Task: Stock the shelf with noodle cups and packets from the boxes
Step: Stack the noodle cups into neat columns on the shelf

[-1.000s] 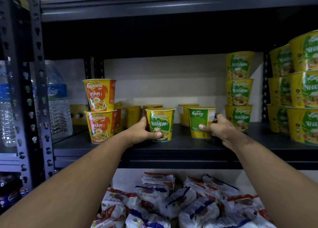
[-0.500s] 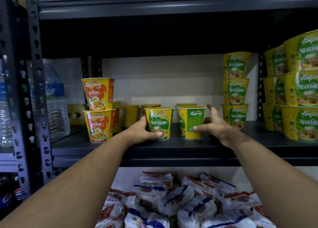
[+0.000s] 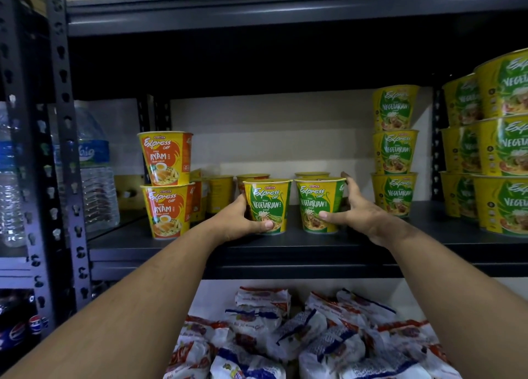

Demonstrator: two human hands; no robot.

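Two green-and-yellow Vegetarian noodle cups stand side by side at the front of the dark shelf [image 3: 285, 244]. My left hand [image 3: 243, 221] grips the left cup [image 3: 268, 204], thumb across its lower front. My right hand [image 3: 354, 213] holds the right cup [image 3: 317, 204], thumb on its front and fingers round its far side. Both cups now face forward with their labels showing. More yellow cups [image 3: 220, 193] stand behind them.
Two stacked Ayam cups [image 3: 167, 184] stand at the left. A stack of three Vegetarian cups [image 3: 395, 153] and larger Vegetarian bowls [image 3: 497, 150] fill the right. Water bottles [image 3: 94, 167] sit beyond the left upright. Noodle packets [image 3: 285, 335] lie heaped on the shelf below.
My right hand slid its cup leftward until it stands next to the left cup, and turned it so the Vegetarian label faces front. My left hand kept its hold.
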